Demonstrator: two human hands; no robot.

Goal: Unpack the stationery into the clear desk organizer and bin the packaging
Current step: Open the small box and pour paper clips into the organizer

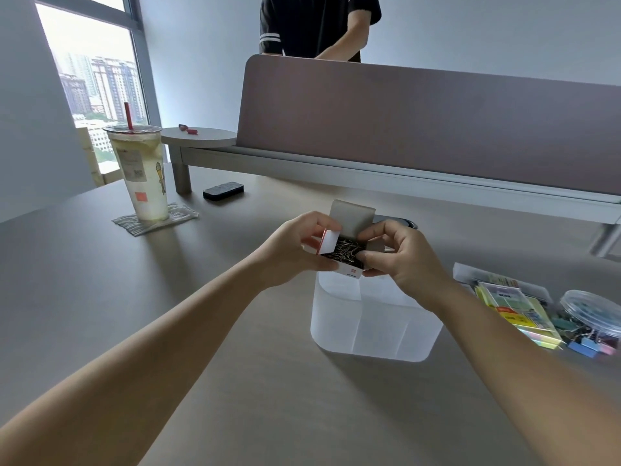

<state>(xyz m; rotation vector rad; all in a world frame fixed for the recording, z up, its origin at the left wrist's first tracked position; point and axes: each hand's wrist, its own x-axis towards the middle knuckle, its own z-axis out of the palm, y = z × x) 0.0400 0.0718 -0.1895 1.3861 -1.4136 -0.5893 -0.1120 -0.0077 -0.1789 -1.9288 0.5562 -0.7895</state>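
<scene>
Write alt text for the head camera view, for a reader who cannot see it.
Both hands, left hand and right hand, hold an opened small box of paper clips above a clear desk organizer on a table. Sticky notes and a tub of binder clips lie to the right; an iced drink stands far left.

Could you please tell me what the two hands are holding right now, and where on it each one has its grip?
An open paper-clip box: the left hand grips its left end, the right hand its right end.
</scene>
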